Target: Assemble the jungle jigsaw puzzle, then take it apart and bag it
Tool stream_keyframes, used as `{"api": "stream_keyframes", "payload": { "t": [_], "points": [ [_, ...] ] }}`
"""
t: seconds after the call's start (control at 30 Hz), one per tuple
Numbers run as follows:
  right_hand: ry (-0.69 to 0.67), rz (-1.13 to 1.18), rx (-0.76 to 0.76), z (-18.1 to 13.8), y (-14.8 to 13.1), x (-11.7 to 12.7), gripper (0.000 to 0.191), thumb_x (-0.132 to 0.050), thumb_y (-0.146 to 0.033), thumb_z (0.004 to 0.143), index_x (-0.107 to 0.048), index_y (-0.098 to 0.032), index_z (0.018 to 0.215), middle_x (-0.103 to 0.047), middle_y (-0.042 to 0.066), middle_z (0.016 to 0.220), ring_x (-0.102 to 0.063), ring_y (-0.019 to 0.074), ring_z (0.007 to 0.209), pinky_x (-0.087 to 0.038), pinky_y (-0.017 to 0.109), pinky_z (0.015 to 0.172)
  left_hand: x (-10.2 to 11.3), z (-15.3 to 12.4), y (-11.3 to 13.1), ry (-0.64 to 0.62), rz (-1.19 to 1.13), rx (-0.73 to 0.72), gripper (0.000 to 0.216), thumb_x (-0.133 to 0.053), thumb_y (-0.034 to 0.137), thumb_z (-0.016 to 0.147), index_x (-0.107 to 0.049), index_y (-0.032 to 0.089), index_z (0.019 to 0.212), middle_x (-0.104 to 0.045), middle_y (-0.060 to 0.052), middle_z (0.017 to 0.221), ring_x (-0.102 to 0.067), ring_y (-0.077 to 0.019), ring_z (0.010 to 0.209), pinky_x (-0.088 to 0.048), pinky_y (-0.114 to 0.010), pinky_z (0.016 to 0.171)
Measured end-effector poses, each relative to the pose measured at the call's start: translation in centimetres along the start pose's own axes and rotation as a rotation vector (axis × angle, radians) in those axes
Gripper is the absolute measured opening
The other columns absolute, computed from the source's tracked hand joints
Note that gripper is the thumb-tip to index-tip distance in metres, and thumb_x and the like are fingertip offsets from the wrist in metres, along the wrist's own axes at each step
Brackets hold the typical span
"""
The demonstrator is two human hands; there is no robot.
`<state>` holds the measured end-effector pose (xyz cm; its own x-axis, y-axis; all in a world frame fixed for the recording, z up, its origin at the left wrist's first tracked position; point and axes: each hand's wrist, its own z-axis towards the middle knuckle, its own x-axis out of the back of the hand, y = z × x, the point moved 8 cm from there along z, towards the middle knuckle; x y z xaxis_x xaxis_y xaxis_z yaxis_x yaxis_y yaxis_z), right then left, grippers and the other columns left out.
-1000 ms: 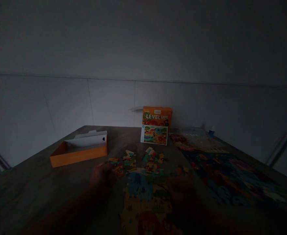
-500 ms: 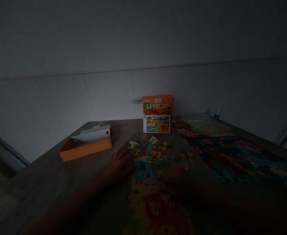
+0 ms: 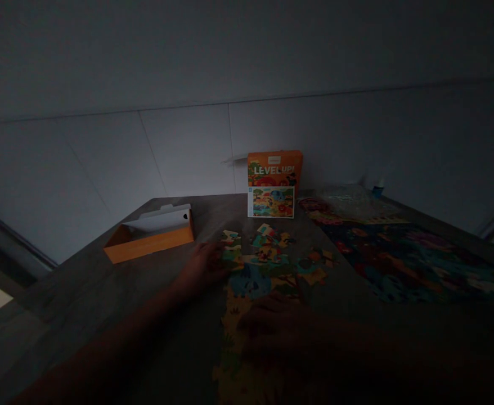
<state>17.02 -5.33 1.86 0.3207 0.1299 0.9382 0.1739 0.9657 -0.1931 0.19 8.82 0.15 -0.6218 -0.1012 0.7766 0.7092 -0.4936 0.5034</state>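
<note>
A partly joined jigsaw puzzle (image 3: 241, 315) lies on the table in front of me, with a blue elephant (image 3: 251, 281) in its upper part. My left hand (image 3: 205, 264) is at the puzzle's upper left edge, thumb and fingers apart, beside puzzle pieces (image 3: 232, 253) there. I see nothing lifted in it. Over the lower middle of the puzzle lies my right hand (image 3: 274, 320), fingers stretched out flat and covering the lion picture. Several loose puzzle pieces (image 3: 268, 239) sit beyond the joined part, and more pieces (image 3: 314, 264) lie to its right. Dim light hides fine detail.
An open orange box tray (image 3: 149, 244) stands at the left. An orange "LEVEL UP!" box (image 3: 276, 169) stands at the back, a picture card (image 3: 271, 202) leaning before it. On the right lie a dark colourful puzzle (image 3: 416, 259), clear plastic (image 3: 344, 199) and a small blue-and-white bottle (image 3: 377, 188).
My right hand has moved left and nearer to me, from beside the elephant to over the lion. My left hand stays near the upper left edge. The view has tipped slightly down.
</note>
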Motion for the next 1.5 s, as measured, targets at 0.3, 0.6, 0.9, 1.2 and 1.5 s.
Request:
{"api": "stream_keyframes", "payload": {
  "t": [0.3,0.6,0.9,1.2,1.5],
  "points": [
    [-0.03,0.013,-0.103,-0.2,1.3,0.5,0.045,-0.065,-0.032,0.08,-0.06,-0.02,0.123,-0.058,0.012,0.131,-0.053,0.0298,0.119,-0.041,0.046,0.099,2.1,-1.8,4.1,0.112,-0.008,-0.216,0.06,-0.075,0.032,0.079,-0.051,0.025,0.134,-0.06,-0.01,0.126,-0.058,-0.0289,0.116,-0.05,-0.046,0.099],
    [0.374,0.337,-0.526,-2.4,6.8,0.1,0.069,-0.069,-0.036,0.082,-0.04,-0.016,0.142,-0.067,0.014,0.112,-0.065,0.0234,0.098,-0.052,0.036,0.082,1.7,-3.3,6.6,0.057,-0.097,-0.427,0.059,-0.073,0.03,0.082,-0.048,0.025,0.136,-0.058,-0.012,0.128,-0.058,-0.0268,0.119,-0.053,-0.039,0.097],
    [0.445,0.149,-0.372,-2.5,6.4,0.9,0.058,-0.062,-0.026,0.087,-0.045,-0.024,0.142,-0.066,0.011,0.123,-0.065,0.0228,0.107,-0.052,0.036,0.088,-0.2,-5.1,9.0,-0.117,-0.166,-0.498,0.063,-0.068,0.03,0.088,-0.04,0.026,0.145,-0.055,-0.015,0.132,-0.058,-0.0285,0.118,-0.057,-0.04,0.092],
    [0.42,0.015,-0.353,-2.2,6.0,1.0,0.066,-0.069,-0.043,0.085,-0.044,-0.016,0.139,-0.064,0.015,0.122,-0.062,0.0266,0.11,-0.051,0.042,0.091,-0.2,-4.8,8.6,-0.112,-0.154,-0.503,0.064,-0.069,0.027,0.087,-0.041,0.023,0.145,-0.052,-0.016,0.132,-0.056,-0.0264,0.119,-0.053,-0.039,0.098],
    [0.463,-0.049,-0.346,-2.4,6.2,1.2,0.058,-0.069,-0.046,0.085,-0.049,-0.016,0.13,-0.066,0.014,0.114,-0.064,0.0261,0.103,-0.052,0.04,0.087,-1.9,-4.3,6.0,-0.254,-0.114,-0.328,0.069,-0.072,0.031,0.083,-0.042,0.026,0.146,-0.062,-0.011,0.121,-0.061,-0.0247,0.109,-0.052,-0.041,0.097]
  ]
}}
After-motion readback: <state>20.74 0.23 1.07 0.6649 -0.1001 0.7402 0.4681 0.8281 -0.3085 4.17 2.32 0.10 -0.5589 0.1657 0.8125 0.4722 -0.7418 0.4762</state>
